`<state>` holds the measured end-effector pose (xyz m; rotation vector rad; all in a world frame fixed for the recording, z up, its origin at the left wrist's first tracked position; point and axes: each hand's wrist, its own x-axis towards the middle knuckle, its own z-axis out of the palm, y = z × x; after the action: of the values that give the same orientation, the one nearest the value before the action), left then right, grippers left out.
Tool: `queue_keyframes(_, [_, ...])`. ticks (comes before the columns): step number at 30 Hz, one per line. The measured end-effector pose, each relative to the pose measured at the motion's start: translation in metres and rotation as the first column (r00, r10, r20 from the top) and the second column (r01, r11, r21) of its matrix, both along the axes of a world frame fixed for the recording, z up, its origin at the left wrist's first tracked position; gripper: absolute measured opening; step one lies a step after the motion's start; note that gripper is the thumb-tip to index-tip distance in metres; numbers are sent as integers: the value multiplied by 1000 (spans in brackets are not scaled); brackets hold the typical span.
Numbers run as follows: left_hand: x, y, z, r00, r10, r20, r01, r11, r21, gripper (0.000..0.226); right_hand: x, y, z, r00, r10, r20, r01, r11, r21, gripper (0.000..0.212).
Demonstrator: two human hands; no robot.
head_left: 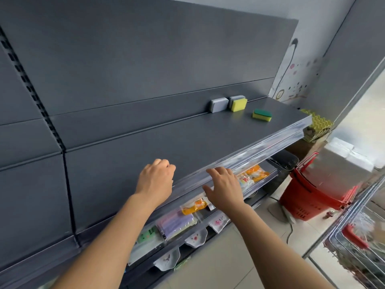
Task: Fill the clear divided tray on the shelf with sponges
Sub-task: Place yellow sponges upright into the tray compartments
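Three sponges sit at the far right of the dark grey shelf point(145, 142): a grey sponge point(218, 104) and a yellow-and-grey sponge point(238, 103) stand against the back panel, and a green-topped yellow sponge point(262, 115) lies flat in front of them. My left hand point(156, 178) hovers over the shelf near its front edge, fingers curled, holding nothing. My right hand point(224, 186) is at the clear front strip point(260, 147) of the shelf, fingers spread and relaxed. No clear divided tray shows on the shelf top.
A lower shelf point(208, 213) holds packets in a clear-fronted row. Small white dishes point(195, 238) hang below it. Red shopping baskets point(308, 197) stand on the floor at right, with white boxes point(343, 157) and yellow egg trays point(316, 124) nearby. A wire rack point(358, 247) is at far right.
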<state>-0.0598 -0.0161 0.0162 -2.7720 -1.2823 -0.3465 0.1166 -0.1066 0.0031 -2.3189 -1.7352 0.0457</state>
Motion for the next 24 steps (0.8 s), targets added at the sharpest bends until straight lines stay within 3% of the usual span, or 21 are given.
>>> queue_keyframes(24, [297,172,-4,985,-165,45,167,985,-49,22,280,143,7,978,-208,33,208,978,-17,54])
